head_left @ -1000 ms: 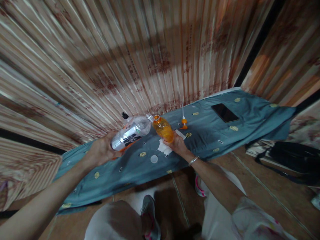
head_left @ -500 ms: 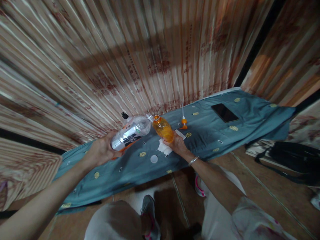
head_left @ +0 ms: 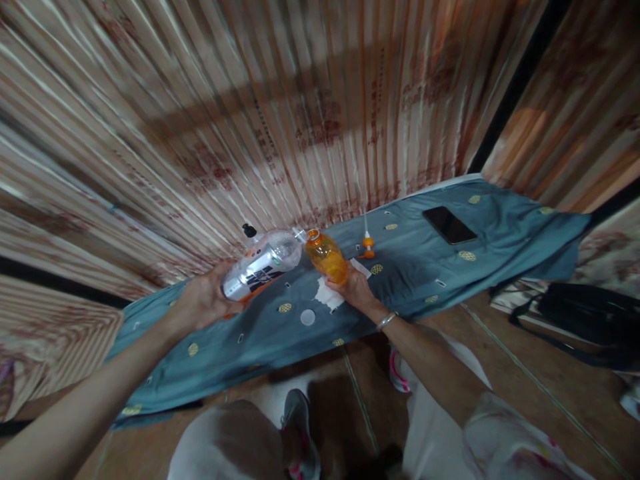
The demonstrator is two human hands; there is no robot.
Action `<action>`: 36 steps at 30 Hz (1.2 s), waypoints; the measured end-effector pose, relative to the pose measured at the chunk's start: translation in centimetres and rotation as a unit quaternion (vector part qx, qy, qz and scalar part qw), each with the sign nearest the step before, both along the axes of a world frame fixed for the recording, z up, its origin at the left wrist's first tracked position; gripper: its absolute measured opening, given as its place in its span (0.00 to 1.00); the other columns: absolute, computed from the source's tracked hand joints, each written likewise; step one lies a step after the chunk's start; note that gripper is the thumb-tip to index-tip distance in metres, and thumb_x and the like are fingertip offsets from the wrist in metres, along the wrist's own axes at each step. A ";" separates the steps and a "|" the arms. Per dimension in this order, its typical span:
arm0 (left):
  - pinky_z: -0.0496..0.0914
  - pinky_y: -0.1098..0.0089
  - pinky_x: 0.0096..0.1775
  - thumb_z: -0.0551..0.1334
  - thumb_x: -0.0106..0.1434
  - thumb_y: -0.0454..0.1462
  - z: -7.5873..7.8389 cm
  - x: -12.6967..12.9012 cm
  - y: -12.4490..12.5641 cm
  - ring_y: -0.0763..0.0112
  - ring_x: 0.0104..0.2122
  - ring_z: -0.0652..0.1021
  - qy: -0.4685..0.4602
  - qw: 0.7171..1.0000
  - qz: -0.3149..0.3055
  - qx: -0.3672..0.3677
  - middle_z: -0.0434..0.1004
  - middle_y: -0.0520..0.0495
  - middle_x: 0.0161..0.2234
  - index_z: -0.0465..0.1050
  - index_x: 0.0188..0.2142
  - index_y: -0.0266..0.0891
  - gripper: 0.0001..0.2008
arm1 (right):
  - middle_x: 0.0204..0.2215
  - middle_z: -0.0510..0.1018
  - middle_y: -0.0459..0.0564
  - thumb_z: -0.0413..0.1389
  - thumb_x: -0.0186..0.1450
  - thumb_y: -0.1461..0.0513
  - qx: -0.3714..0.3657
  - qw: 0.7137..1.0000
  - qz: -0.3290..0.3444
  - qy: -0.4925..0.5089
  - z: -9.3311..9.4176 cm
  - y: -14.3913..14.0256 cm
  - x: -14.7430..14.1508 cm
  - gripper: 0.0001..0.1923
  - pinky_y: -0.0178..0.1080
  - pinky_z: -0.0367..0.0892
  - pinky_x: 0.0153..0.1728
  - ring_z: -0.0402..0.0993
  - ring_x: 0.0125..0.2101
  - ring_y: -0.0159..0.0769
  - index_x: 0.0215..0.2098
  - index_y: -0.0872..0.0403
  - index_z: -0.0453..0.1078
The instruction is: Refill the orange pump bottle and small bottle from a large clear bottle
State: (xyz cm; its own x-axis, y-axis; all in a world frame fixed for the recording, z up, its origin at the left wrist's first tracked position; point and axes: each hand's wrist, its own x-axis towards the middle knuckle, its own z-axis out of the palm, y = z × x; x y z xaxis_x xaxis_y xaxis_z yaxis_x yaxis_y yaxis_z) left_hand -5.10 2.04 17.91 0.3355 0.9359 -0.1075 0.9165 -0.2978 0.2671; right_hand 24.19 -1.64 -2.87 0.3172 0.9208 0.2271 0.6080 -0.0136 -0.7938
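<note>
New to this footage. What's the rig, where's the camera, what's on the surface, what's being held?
No machine: a person with bare hands, filmed by one head-worn camera looking forward and down. The left hand holds a clear plastic bottle with a silver label, tipped so its mouth meets that of a small orange bottle held by the right hand. On the blue-grey patterned cloth lie a white round cap, white tissue, a black phone and an orange pump nozzle.

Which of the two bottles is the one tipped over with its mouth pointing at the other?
The clear bottle in the left hand: it lies almost sideways, while the orange bottle in the right hand only leans.
</note>
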 end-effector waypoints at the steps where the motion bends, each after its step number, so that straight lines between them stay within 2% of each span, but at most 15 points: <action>1: 0.71 0.47 0.43 0.65 0.41 0.50 0.1 0.1 -0.1 0.43 0.38 0.81 0.010 1.000 0.002 0.022 0.81 0.47 0.32 0.66 0.60 0.59 0.42 | 0.46 0.84 0.60 0.67 0.59 0.58 -0.001 1.000 0.003 0.001 0.1 0.0 0.1 0.29 0.47 0.75 0.48 0.82 0.48 0.54 0.56 0.58 0.69; 3: 0.71 0.49 0.43 0.65 0.41 0.51 0.2 0.3 -0.2 0.45 0.37 0.81 0.024 0.998 0.003 0.051 0.80 0.47 0.32 0.68 0.56 0.58 0.39 | 0.47 0.84 0.61 0.67 0.60 0.58 -0.003 1.000 0.009 0.002 0.1 -0.1 0.1 0.29 0.46 0.75 0.48 0.82 0.48 0.54 0.56 0.58 0.68; 8: 0.71 0.53 0.41 0.65 0.42 0.51 0.1 0.0 -0.1 0.48 0.37 0.81 0.029 0.999 0.002 0.042 0.80 0.46 0.35 0.69 0.56 0.50 0.39 | 0.47 0.83 0.63 0.65 0.62 0.59 0.003 1.000 0.010 -0.001 -0.3 0.0 0.2 0.28 0.45 0.74 0.49 0.82 0.49 0.54 0.57 0.61 0.68; 13: 0.70 0.54 0.41 0.66 0.40 0.49 -0.1 -0.3 0.2 0.48 0.37 0.81 0.004 0.999 -0.003 0.038 0.82 0.47 0.36 0.67 0.56 0.55 0.39 | 0.47 0.83 0.62 0.66 0.62 0.57 0.010 1.000 0.003 -0.003 -0.7 0.2 0.1 0.28 0.46 0.74 0.49 0.81 0.49 0.54 0.57 0.59 0.69; 21: 0.71 0.64 0.40 0.65 0.45 0.49 1.0 0.7 -0.5 0.55 0.39 0.81 0.085 0.996 0.016 0.026 0.81 0.50 0.37 0.67 0.59 0.40 0.40 | 0.48 0.82 0.65 0.67 0.61 0.58 0.000 1.000 0.008 -0.005 -0.3 0.1 0.0 0.29 0.48 0.74 0.49 0.80 0.50 0.58 0.56 0.61 0.68; 27: 0.71 0.66 0.38 0.65 0.47 0.48 0.7 0.5 -0.6 0.59 0.35 0.81 0.074 0.997 0.008 0.031 0.80 0.52 0.35 0.68 0.58 0.41 0.39 | 0.49 0.82 0.63 0.66 0.60 0.60 -0.001 1.000 0.015 0.005 -0.2 0.1 0.1 0.29 0.48 0.74 0.51 0.81 0.50 0.55 0.58 0.58 0.67; 31: 0.70 0.66 0.39 0.65 0.47 0.48 0.8 0.4 -0.5 0.58 0.37 0.81 0.069 0.997 0.000 0.030 0.81 0.50 0.37 0.67 0.59 0.40 0.39 | 0.49 0.82 0.66 0.67 0.60 0.60 -0.001 1.000 0.014 0.012 -0.1 0.1 0.1 0.30 0.48 0.73 0.50 0.80 0.50 0.57 0.57 0.61 0.68; 36: 0.70 0.65 0.39 0.65 0.46 0.49 0.9 0.5 -0.4 0.56 0.38 0.82 0.085 0.996 0.004 0.026 0.81 0.50 0.37 0.68 0.59 0.40 0.39 | 0.49 0.82 0.63 0.67 0.60 0.60 0.000 1.000 0.014 0.016 -0.2 0.1 0.1 0.29 0.47 0.73 0.50 0.81 0.50 0.55 0.57 0.60 0.68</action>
State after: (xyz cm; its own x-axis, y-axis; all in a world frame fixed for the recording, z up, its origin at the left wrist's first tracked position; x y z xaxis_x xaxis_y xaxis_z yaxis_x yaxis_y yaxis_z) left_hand -4.61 1.60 18.83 0.3085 0.9445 -0.1131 0.9498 -0.2993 0.0915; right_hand 24.32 -1.53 -3.06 0.2977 0.9296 0.2175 0.5829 0.0035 -0.8125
